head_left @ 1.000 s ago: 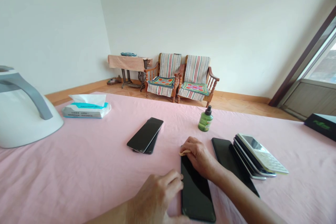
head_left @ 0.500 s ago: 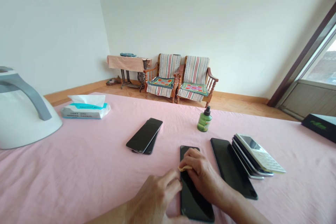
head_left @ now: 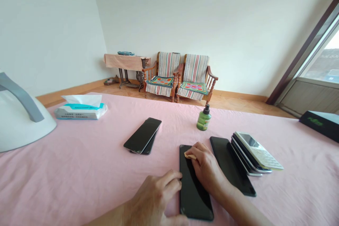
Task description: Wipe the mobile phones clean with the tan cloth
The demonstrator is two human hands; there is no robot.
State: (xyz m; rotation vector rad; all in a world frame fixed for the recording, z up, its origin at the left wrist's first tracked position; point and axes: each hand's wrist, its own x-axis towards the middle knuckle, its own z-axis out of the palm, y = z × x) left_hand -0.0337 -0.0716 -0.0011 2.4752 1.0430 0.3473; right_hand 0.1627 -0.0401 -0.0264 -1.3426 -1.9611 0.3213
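A black phone (head_left: 194, 197) lies flat on the pink cloth in front of me. My right hand (head_left: 205, 166) is closed on a small yellowish cloth (head_left: 189, 155), which it presses on the upper part of the phone's screen. Along the phone's left edge, the fingers of my left hand (head_left: 159, 196) touch its side, with the thumb apart near the lower end. Just right of my right hand lies another dark phone (head_left: 230, 164), and beside it is a stack of phones (head_left: 255, 152) topped by a white keypad phone. Two more phones (head_left: 143, 136) overlap at the left.
A green spray bottle (head_left: 203, 119) stands behind the phones. The tissue pack (head_left: 81, 107) and a white kettle-like vessel (head_left: 23, 123) are at the left of the pink tablecloth (head_left: 87, 166). A black box (head_left: 320, 125) sits at the right edge.
My right hand has shifted slightly up and right over the phone with the cloth. The whole view has shifted a little. My left hand remains at the phone's edge.
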